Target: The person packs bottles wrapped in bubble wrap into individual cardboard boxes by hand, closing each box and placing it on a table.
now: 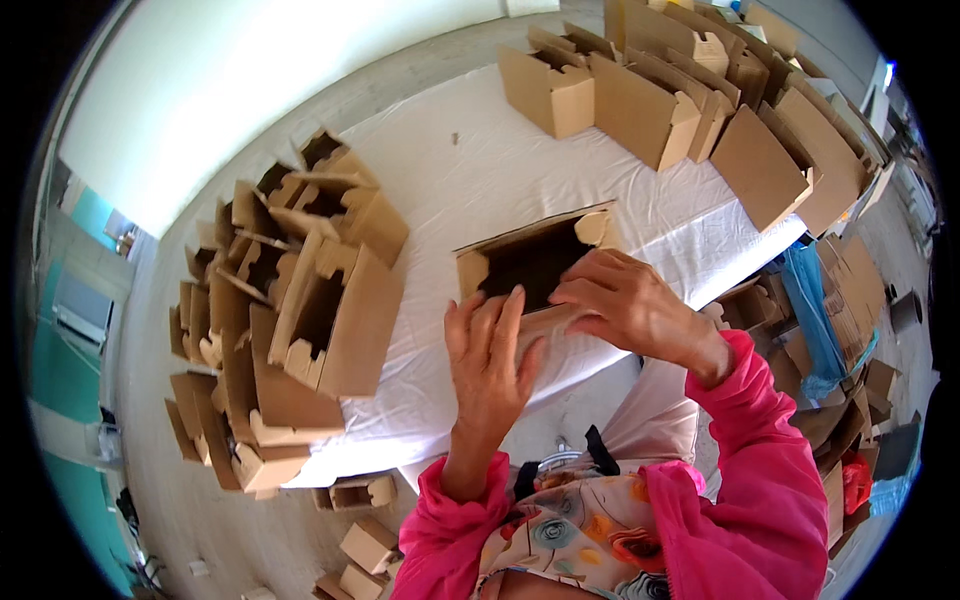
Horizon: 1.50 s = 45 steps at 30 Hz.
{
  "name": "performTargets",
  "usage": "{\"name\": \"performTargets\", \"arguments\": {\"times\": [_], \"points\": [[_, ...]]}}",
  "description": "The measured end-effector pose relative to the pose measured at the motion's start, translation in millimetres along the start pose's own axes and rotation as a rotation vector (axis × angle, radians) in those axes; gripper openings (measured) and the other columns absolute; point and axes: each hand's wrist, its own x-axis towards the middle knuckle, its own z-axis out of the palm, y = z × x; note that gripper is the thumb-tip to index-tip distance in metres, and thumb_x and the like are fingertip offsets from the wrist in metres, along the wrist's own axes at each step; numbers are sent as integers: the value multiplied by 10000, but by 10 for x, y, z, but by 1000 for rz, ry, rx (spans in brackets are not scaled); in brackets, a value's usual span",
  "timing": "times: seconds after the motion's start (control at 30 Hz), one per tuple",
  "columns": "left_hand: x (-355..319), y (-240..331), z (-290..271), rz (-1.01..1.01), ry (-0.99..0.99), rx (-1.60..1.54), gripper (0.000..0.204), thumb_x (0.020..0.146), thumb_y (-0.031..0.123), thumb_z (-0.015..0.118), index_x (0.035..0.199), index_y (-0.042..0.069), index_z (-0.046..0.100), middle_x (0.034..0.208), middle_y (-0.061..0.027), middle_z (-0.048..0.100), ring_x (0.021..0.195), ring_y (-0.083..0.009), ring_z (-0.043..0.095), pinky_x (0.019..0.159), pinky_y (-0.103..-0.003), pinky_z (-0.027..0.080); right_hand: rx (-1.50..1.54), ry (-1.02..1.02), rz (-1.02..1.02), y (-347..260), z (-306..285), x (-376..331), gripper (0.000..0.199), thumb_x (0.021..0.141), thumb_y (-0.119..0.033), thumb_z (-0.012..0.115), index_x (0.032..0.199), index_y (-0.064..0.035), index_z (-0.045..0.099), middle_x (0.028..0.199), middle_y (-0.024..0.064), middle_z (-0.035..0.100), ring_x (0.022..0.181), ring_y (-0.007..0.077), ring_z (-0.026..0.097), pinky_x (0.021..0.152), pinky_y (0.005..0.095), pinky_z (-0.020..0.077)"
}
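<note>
1. Fingers of the left hand (pixel 490 355) lie flat and close together, pressed against the near face of a half-folded cardboard box (pixel 535 262); they grip nothing, they only bear on the board from below and in front.
2. Curled over the box's near right edge, the right hand (pixel 630 305) has its fingertips bent down onto a flap at the rim, pinching or pushing it; whether the thumb closes behind the flap is hidden.
3. That box sits on the white-covered table (pixel 470 190), just ahead of both hands, with its dark open mouth facing up and toward the person. Its long axis runs left to right, tilted slightly upward to the right.
4. Both hands touch it. The left one covers the lower left part and the right one the lower right corner, so neither is clearly nearer.
5. A heap of finished boxes (pixel 290 320) stands to the left on the table, well apart from the hands.
6. Another row of folded boxes (pixel 680 100) lines the far right end.
</note>
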Motion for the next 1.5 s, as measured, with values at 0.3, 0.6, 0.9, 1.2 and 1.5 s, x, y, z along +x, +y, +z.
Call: {"name": "performTargets", "arguments": {"times": [0.3, 0.6, 0.9, 1.2, 1.5], "points": [[303, 5, 113, -54, 22, 12, 260, 714, 25, 730, 946, 81, 626, 880, -74, 610, 885, -298, 524, 789, -391, 420, -633, 445, 460, 2711, -744, 86, 478, 775, -276, 727, 1170, -52, 579, 1054, 197, 642, 984, 382, 608, 849, 422, 493], [175, 36, 195, -146, 145, 110, 247, 721, 15, 725, 929, 77, 607, 844, -87, 590, 854, -314, 506, 771, -419, 401, -597, 33, 478, 1963, -898, 131, 273, 830, -278, 650, 965, -46, 605, 812, 202, 636, 799, 370, 626, 684, 441, 484], [220, 252, 377, -154, 256, 137, 204, 727, 13, 728, 894, 73, 628, 836, -82, 611, 787, -301, 530, 703, -390, 440, 479, -215, 1033, 1471, -1082, -52, 404, 981, -377, 476, 1002, -1, 622, 884, 24, 596, 796, 142, 555, 687, 273, 449], [112, 333, 373, -104, 245, 99, 217, 746, -19, 675, 943, 59, 630, 898, -103, 627, 820, -318, 542, 741, -396, 457, 1022, 260, 1170, 1799, -431, -267, 384, 899, -272, 579, 1179, -11, 584, 1081, 72, 633, 995, 144, 566, 848, 299, 458], [380, 576, 386, -54, 265, 163, 440, 724, -31, 653, 1146, 80, 597, 1156, -161, 555, 1059, -350, 508, 904, -426, 402, 385, -276, 790, 1894, -774, -158, 398, 829, -277, 635, 1108, 4, 599, 996, 93, 645, 906, 153, 585, 788, 308, 473]]}}
